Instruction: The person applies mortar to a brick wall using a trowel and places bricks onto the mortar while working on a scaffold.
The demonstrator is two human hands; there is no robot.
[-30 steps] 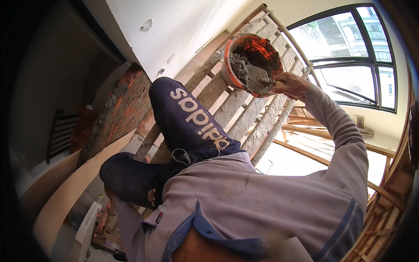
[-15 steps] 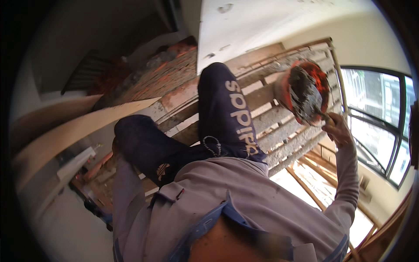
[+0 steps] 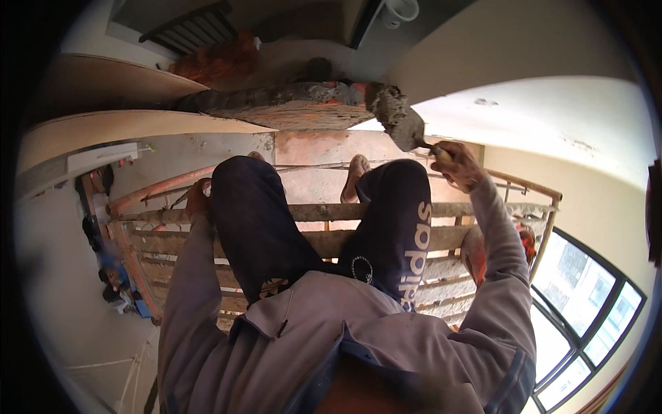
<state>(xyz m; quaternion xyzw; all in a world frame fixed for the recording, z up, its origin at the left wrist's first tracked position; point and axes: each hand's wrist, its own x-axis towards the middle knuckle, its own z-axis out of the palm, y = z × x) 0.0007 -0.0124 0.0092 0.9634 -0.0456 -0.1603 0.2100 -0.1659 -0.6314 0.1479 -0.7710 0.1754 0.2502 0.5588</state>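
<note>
My right hand [image 3: 456,164] grips a trowel [image 3: 432,149] by its handle, raised past my right knee. Wet grey mortar [image 3: 394,116] is heaped on the blade, beside the rough edge of a brick wall [image 3: 289,103] coated in places with grey plaster. A red bucket [image 3: 474,254] sits on the plank platform under my right forearm, mostly hidden. My left hand [image 3: 198,195] is beside my left knee, its fingers curled at the platform's metal rail; what exactly they grip is partly hidden. My bent legs rest on the planks [image 3: 314,241], feet toward the wall.
Curved boards [image 3: 152,138] stand left of the brick edge. A white wall [image 3: 531,117] rises at the right, and a black-framed window [image 3: 579,297] is at lower right. Assorted items [image 3: 121,269] lie below at the left. Beyond the wall are a dark railing [image 3: 193,27] and white basin-like fixture [image 3: 398,10].
My right hand has lifted the trowel with mortar out of the bucket and swung it forward to the brick edge. The view has turned from the window toward that wall.
</note>
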